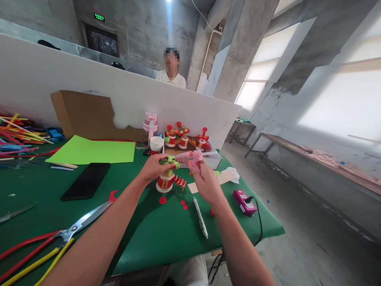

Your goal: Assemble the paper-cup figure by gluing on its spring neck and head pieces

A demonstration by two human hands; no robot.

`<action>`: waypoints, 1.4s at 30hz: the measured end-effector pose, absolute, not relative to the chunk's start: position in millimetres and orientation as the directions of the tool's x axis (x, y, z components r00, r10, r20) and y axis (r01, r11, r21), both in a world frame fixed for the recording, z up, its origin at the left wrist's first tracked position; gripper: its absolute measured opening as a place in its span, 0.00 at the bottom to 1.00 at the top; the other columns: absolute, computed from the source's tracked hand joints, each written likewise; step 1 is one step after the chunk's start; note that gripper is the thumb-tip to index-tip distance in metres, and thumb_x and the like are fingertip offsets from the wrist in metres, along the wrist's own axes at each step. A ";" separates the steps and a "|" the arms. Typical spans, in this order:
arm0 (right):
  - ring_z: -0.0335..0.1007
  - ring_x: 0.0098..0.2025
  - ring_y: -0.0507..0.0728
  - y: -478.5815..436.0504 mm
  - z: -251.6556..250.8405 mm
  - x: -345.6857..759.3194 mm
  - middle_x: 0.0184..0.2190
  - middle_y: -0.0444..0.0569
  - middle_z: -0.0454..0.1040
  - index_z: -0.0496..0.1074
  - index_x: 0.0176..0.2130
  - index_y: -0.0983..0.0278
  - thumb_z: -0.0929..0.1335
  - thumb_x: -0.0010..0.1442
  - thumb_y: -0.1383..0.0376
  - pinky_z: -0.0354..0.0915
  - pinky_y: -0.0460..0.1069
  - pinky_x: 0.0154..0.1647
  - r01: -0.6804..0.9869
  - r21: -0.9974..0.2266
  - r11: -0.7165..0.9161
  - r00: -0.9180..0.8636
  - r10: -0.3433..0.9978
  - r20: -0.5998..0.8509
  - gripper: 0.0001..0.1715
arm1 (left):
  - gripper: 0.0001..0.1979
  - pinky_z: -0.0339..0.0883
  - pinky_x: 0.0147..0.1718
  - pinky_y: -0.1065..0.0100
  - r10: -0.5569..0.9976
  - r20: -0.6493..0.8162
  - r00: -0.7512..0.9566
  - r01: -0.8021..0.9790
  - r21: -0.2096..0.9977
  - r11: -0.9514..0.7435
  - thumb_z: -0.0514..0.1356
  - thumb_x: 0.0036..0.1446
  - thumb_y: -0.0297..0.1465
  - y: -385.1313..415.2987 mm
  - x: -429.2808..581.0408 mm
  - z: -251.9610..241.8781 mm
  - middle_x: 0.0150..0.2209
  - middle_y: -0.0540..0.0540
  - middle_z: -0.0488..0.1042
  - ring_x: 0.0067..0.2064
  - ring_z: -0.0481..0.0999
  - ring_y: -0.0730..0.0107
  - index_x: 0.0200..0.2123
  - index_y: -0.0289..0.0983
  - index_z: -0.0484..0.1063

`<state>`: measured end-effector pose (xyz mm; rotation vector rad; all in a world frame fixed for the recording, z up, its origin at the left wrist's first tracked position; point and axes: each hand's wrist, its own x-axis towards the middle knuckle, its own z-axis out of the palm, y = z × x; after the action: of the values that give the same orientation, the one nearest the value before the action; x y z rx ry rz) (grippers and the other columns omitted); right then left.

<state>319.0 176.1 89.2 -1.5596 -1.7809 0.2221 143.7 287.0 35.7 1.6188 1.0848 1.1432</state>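
My left hand (pixel 153 169) pinches a light-green paper piece (pixel 171 159) on top of a red-and-white paper cup figure (pixel 164 182). A folded green strip rises from the cup, and a red accordion-folded paper strip (pixel 179 182) sticks out on its right. In my right hand (pixel 206 180) is a pink glue gun (pixel 193 158), its nozzle pointing left at the green piece. Whether the nozzle touches the paper I cannot tell. Red paper circles (pixel 162 200) lie in front of the cup.
Scissors (pixel 74 228), a black phone (pixel 86 181) and a bright green sheet (pixel 95 150) lie on the left. Behind stand paper cups (pixel 156 143) and a box (pixel 214 160) of similar figures. A pen (pixel 201 218) and a corded purple power socket (pixel 244 202) are at right. A person (pixel 172 73) is beyond the partition.
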 end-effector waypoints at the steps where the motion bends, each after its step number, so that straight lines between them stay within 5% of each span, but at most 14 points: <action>1: 0.70 0.31 0.59 176.3 89.0 319.3 0.28 0.48 0.72 0.61 0.31 0.58 0.58 0.67 0.55 0.59 0.51 0.34 0.786 -0.567 0.247 0.016 0.908 0.418 0.15 | 0.22 0.72 0.31 0.65 0.955 0.223 0.196 0.175 0.950 -0.258 0.72 0.37 0.45 287.3 143.7 35.3 0.24 0.49 0.78 0.32 0.79 0.59 0.35 0.38 0.81; 42: 0.70 0.32 0.59 178.0 89.1 318.9 0.28 0.48 0.74 0.64 0.34 0.58 0.59 0.68 0.56 0.60 0.51 0.35 0.790 -0.570 0.226 0.041 0.908 0.417 0.13 | 0.19 0.74 0.35 0.63 0.948 0.230 0.218 0.178 0.946 -0.270 0.72 0.39 0.43 287.0 142.9 33.9 0.26 0.48 0.80 0.36 0.80 0.57 0.34 0.40 0.81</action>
<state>318.9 178.0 89.1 -1.5805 -1.7617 0.2015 142.9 287.0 33.9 1.6387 1.0758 1.1357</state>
